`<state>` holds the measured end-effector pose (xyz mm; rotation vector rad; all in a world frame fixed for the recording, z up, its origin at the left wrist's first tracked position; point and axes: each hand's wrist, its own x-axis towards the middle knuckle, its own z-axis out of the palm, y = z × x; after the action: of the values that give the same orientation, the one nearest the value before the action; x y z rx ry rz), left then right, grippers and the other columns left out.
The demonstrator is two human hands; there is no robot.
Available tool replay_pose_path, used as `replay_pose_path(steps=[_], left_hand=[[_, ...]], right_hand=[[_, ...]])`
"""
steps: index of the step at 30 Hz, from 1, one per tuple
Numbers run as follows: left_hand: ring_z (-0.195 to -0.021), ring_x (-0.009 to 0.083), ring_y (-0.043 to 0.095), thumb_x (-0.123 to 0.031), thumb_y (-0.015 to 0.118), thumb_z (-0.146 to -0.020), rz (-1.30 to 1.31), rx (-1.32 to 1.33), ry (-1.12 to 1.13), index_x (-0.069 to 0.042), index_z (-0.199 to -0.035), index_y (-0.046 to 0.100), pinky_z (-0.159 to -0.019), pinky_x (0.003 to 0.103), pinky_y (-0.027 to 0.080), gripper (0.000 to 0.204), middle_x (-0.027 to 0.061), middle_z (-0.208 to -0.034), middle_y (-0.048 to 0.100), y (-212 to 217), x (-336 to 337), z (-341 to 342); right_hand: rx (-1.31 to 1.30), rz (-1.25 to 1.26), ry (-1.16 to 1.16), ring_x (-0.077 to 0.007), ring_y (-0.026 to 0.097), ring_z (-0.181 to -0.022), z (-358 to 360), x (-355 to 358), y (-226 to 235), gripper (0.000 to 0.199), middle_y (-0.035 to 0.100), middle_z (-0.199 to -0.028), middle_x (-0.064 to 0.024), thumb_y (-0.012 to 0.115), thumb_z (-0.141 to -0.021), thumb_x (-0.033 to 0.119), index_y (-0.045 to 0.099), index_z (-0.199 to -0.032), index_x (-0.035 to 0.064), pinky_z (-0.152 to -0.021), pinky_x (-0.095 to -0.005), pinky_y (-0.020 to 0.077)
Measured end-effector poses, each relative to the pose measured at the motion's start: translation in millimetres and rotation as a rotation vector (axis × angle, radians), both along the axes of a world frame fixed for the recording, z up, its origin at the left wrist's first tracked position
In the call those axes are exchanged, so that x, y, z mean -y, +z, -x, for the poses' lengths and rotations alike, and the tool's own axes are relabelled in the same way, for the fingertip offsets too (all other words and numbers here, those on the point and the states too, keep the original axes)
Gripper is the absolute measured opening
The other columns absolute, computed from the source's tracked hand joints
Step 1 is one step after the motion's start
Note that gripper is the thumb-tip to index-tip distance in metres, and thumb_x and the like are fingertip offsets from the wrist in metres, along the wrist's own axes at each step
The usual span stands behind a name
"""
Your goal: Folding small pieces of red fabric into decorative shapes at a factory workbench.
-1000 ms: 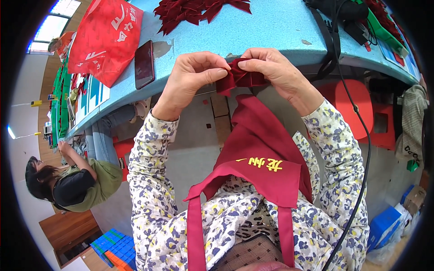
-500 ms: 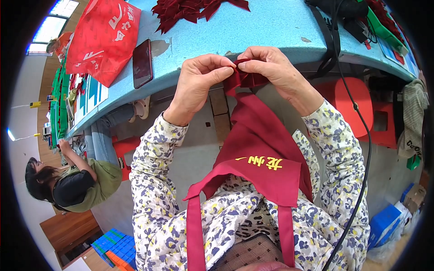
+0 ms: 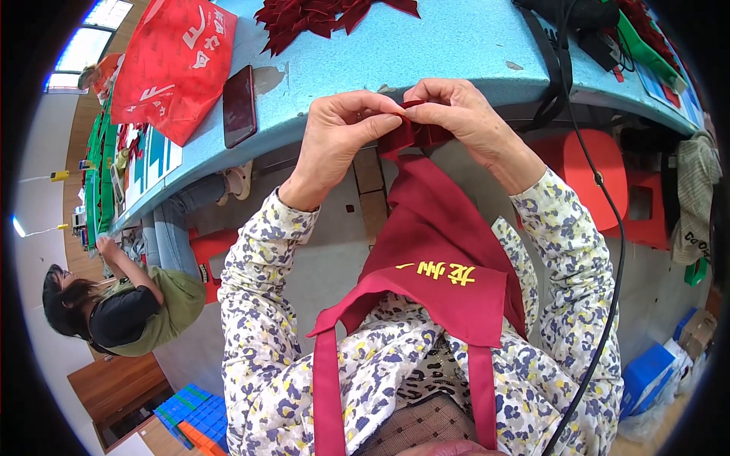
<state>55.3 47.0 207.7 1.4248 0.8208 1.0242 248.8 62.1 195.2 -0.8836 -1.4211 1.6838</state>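
Observation:
A dark red velvet ribbon [image 3: 398, 140] hangs in loops from between my hands, just off the near edge of the blue table [image 3: 456, 47]. My left hand [image 3: 340, 137] is closed, thumb and forefinger pinching the ribbon at its top. Close against it, my right hand [image 3: 464, 125] also pinches the ribbon, its thumb tip meeting the left fingertips. The pinched spot itself is mostly covered by my fingers. On the table beyond lies a pile of dark red ribbon bows [image 3: 308, 21].
Left on the table are a dark phone [image 3: 239, 106] and a red plastic bag [image 3: 179, 64]. A black strap [image 3: 559, 68] and cable [image 3: 614, 228] hang at right, near a red stool [image 3: 593, 178]. Another person [image 3: 125, 304] works at the left.
My left hand has shifted slightly to the right, its fingertips closer to the right hand's. Both hands keep their pinch on the ribbon.

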Motion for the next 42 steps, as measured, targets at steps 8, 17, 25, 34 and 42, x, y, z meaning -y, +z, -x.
replay_pose_path(steps=[8,17,25,34,42], left_hand=[[-0.076,0.0100,0.059,0.000,0.063,-0.078,0.061,-0.058,0.010,0.001,-0.088,0.065,-0.071,0.022,0.047,0.011,0.0056,-0.083,0.065,-10.2,1.0,-4.9],[-0.076,0.0096,0.059,-0.002,0.064,-0.078,0.134,-0.035,-0.006,0.000,-0.088,0.065,-0.070,0.021,0.046,0.010,0.0048,-0.083,0.065,-8.7,-3.8,-5.5],[-0.075,0.0091,0.059,-0.003,0.063,-0.079,0.197,0.027,-0.015,-0.001,-0.089,0.065,-0.068,0.021,0.046,0.011,0.0044,-0.083,0.065,-10.2,-5.4,-9.7],[-0.073,0.0083,0.059,-0.003,0.063,-0.079,0.236,0.059,-0.010,-0.001,-0.090,0.064,-0.065,0.020,0.047,0.011,0.0038,-0.083,0.064,-13.1,-7.7,-5.0],[-0.071,0.0079,0.059,-0.004,0.062,-0.080,0.274,0.102,0.013,-0.002,-0.091,0.064,-0.063,0.020,0.049,0.011,0.0033,-0.083,0.064,-24.1,-9.4,-3.8]], right_hand=[[0.020,0.009,-0.003,-0.0031,0.050,-0.066,-2.4,3.0,-9.9,0.013,0.055,-0.073,0.0031,0.063,-0.077,0.015,0.061,-0.084,0.0041,-0.060,-0.0171,0.0391],[-0.029,0.080,-0.002,-0.0036,0.052,-0.066,-4.3,-2.3,-16.9,0.010,0.058,-0.073,0.0023,0.061,-0.077,0.013,0.062,-0.082,0.0048,-0.061,-0.0170,0.0404],[-0.063,0.161,0.001,-0.0038,0.053,-0.066,-9.1,-4.8,-18.5,0.008,0.060,-0.073,0.0016,0.060,-0.078,0.013,0.063,-0.080,0.0055,-0.063,-0.0171,0.0415],[-0.065,0.184,-0.003,-0.0041,0.054,-0.067,-3.2,-7.0,-22.4,0.009,0.060,-0.073,0.0016,0.059,-0.079,0.013,0.063,-0.080,0.0052,-0.064,-0.0174,0.0418],[-0.026,0.179,0.008,-0.0043,0.054,-0.067,-0.2,-10.5,-32.8,0.010,0.061,-0.074,0.0011,0.059,-0.080,0.014,0.063,-0.081,0.0044,-0.065,-0.0180,0.0427]])
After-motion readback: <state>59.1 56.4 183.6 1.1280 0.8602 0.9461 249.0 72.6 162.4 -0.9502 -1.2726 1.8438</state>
